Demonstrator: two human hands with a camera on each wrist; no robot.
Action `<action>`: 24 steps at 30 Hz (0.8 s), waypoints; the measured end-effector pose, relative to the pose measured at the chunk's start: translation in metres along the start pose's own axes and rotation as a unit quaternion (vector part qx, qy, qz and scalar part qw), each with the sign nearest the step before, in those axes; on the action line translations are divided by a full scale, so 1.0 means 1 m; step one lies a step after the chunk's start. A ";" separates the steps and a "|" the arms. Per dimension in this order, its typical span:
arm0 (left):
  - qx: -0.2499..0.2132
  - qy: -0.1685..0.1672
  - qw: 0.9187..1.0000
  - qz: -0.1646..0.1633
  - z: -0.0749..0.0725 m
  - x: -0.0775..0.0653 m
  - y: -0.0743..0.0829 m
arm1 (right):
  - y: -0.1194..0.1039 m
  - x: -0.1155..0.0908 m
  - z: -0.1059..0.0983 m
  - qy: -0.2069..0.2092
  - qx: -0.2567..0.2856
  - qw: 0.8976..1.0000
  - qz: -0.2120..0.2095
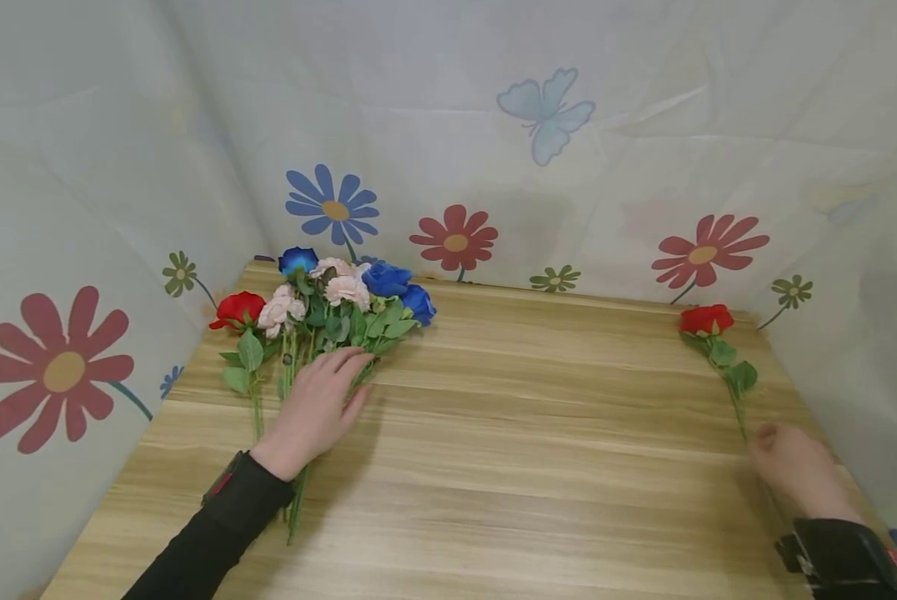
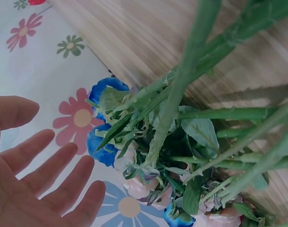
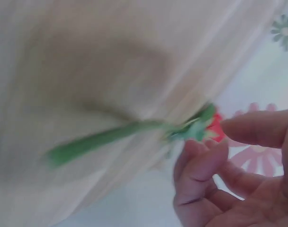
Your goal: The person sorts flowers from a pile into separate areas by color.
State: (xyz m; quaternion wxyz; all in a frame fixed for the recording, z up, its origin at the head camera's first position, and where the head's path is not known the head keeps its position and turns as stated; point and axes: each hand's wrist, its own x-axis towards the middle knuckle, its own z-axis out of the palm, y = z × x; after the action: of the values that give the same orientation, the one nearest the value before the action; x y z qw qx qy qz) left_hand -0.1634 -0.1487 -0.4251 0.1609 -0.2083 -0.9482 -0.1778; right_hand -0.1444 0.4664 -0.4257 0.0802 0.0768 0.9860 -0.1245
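Observation:
On the left of the table lies a bunch of artificial flowers, with pink flowers (image 1: 347,290), blue roses (image 1: 386,279) and a red rose (image 1: 240,309). My left hand (image 1: 317,408) is over the green stems, fingers spread; in the left wrist view that hand (image 2: 44,184) has nothing in its grasp beside the stems (image 2: 182,80). At the right lies a single red rose (image 1: 707,319) on a leafy stem (image 1: 737,408). My right hand (image 1: 794,467) is beside this stem. Its fingers (image 3: 201,175) are bent, with the thumb apart and nothing visibly pinched.
The wooden table (image 1: 538,433) is bordered by a pale printed curtain (image 1: 448,100) at the back and sides. Bare tabletop lies between the bunch and the single rose. A black band (image 1: 846,554) is on the right wrist.

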 end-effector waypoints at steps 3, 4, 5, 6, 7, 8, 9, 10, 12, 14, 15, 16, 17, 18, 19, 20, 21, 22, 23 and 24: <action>0.001 0.005 1.000 -0.014 -0.004 -0.001 -0.001 | -0.020 0.000 0.004 0.081 0.037 0.995 -0.042; 0.001 0.007 1.000 -0.020 -0.005 -0.001 -0.001 | -0.028 0.000 0.005 0.105 0.054 0.991 -0.057; 0.000 0.008 1.000 -0.027 -0.006 -0.002 -0.001 | -0.037 0.000 0.008 0.124 0.079 0.987 -0.066; -0.001 0.010 0.999 -0.035 -0.007 -0.002 -0.002 | -0.047 0.000 0.010 0.136 0.106 0.982 -0.075; -0.002 0.011 0.999 -0.043 -0.008 -0.002 -0.003 | -0.058 0.000 0.011 0.144 0.133 0.977 -0.083; -0.005 0.014 0.999 -0.050 -0.009 -0.003 -0.003 | -0.069 -0.001 0.012 0.143 0.164 0.972 -0.089; -0.007 0.017 0.998 -0.057 -0.010 -0.004 -0.004 | -0.079 -0.002 0.013 0.139 0.197 0.966 -0.094; -0.008 0.018 0.998 -0.065 -0.011 -0.004 -0.005 | -0.090 -0.002 0.014 0.132 0.232 0.959 -0.099; -0.010 0.023 0.997 -0.076 -0.012 -0.005 -0.007 | -0.112 -0.003 0.016 0.119 0.297 0.941 -0.109; -0.010 0.026 0.996 -0.086 -0.014 -0.007 -0.010 | -0.132 -0.003 0.019 0.103 0.353 0.922 -0.118; -0.010 0.026 0.995 -0.091 -0.015 -0.008 -0.011 | -0.141 -0.003 0.021 0.094 0.377 0.913 -0.121; -0.007 0.026 0.995 -0.097 -0.016 -0.010 -0.012 | -0.150 -0.003 0.023 0.084 0.399 0.905 -0.122; -0.006 0.025 0.994 -0.102 -0.017 -0.011 -0.013 | -0.159 -0.003 0.024 0.073 0.420 0.896 -0.122; -0.005 0.024 0.994 -0.107 -0.018 -0.012 -0.015 | -0.167 -0.003 0.026 0.061 0.439 0.888 -0.123; -0.004 0.023 0.993 -0.112 -0.019 -0.013 -0.016 | -0.175 -0.003 0.027 0.048 0.454 0.881 -0.123; -0.003 0.023 0.993 -0.116 -0.020 -0.014 -0.017 | -0.183 -0.004 0.029 0.035 0.468 0.874 -0.122; -0.003 0.023 0.993 -0.119 -0.021 -0.015 -0.018 | -0.190 -0.004 0.030 0.021 0.483 0.867 -0.121; -0.001 0.024 0.992 -0.122 -0.022 -0.016 -0.019 | -0.198 -0.003 0.031 0.009 0.497 0.860 -0.118; -0.001 0.025 0.992 -0.124 -0.022 -0.016 -0.020 | -0.205 -0.003 0.032 -0.003 0.510 0.852 -0.116; 0.000 0.025 0.992 -0.126 -0.023 -0.017 -0.021 | -0.212 -0.003 0.033 -0.014 0.522 0.845 -0.115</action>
State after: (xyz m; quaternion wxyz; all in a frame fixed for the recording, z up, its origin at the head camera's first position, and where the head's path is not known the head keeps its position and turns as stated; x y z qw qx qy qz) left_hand -0.1526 -0.1816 -0.4170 0.1613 -0.0827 -0.9625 -0.2018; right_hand -0.1734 0.2545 -0.4075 0.0274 -0.0081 0.7759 -0.6302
